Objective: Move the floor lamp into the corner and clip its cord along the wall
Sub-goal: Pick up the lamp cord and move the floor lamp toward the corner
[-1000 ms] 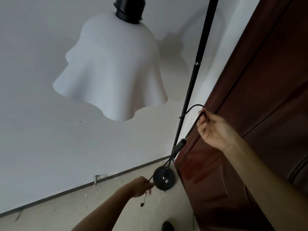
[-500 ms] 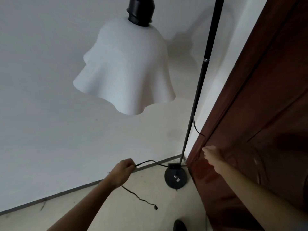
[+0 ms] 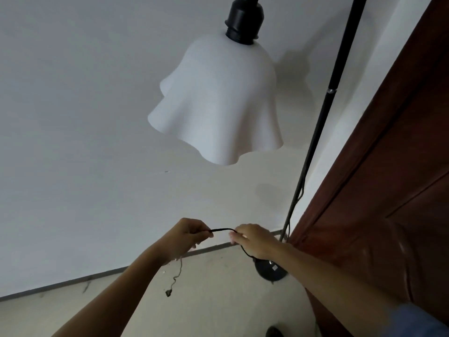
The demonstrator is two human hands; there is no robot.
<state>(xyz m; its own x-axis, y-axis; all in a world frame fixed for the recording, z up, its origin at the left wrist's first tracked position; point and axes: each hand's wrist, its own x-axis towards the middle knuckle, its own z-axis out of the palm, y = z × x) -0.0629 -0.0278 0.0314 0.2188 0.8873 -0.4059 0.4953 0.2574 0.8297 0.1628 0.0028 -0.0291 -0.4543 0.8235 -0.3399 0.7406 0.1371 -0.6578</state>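
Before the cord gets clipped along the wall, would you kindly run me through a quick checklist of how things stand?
1. Lamp base in the corner by the door: ok.
2. Left hand gripping the cord: ok.
3. Right hand gripping the cord: ok.
4. Cord against the wall: not ok, held out in the air.
5. Clips on hand: cannot tell, none in view.
6. Plug end free: ok, dangling below the left hand.

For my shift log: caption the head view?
Both hands, left hand and right hand, hold the lamp cord near the base.
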